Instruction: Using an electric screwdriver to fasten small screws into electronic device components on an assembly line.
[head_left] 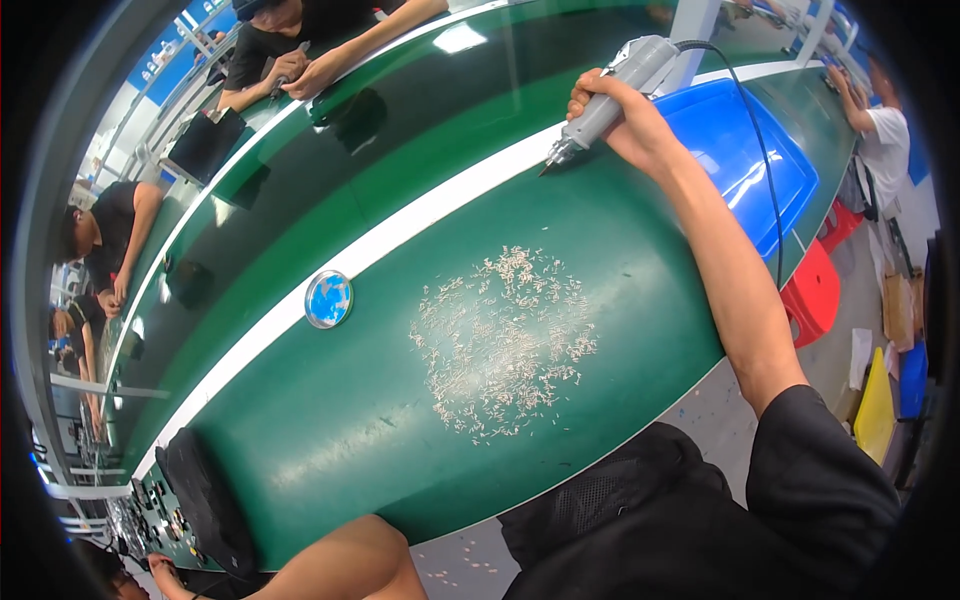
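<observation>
- The right hand has its fingers wrapped round the barrel of a grey powered screwdriver, a full-fist hold that seems chosen to carry the weight and steady the bit.
- That tool is out beyond the loose pieces, beside the white strip, its nose slanting down and left; whether the tip touches the worktop I cannot tell.
- Its dark cable leaves the rear end and loops away to the right, which likely keeps it off the work.
- The left hand is out of sight, so I cannot tell what its fingers do; only what looks like the left arm shows, bent at the lower edge.
- Small silvery pieces, probably screws, lie in a loose spread in front of the body, perhaps so single ones can be reached.
- A round dish with blue contents sits left of them, apart from the spread.
- Farther out, a blue tray stands behind the right forearm, and a black soft case lies at far left, both seemingly set aside.
</observation>
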